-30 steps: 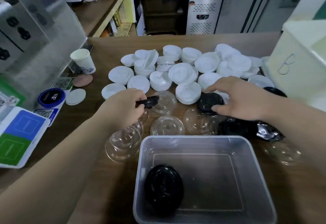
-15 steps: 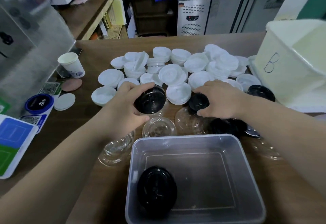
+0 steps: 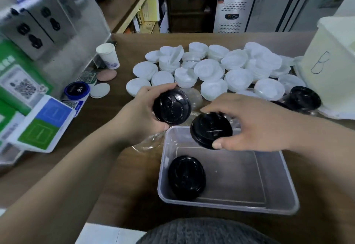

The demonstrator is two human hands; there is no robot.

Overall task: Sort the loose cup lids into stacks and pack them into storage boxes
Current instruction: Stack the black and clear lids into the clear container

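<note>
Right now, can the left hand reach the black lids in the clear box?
Probably yes: the clear box is open above and its black lids lie uncovered at the left end. However, the left hand grips a single lid.

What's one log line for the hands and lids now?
left hand: holds left black lid | right hand: holds right black lid by clear box rim | inside: boxed black lid
</note>
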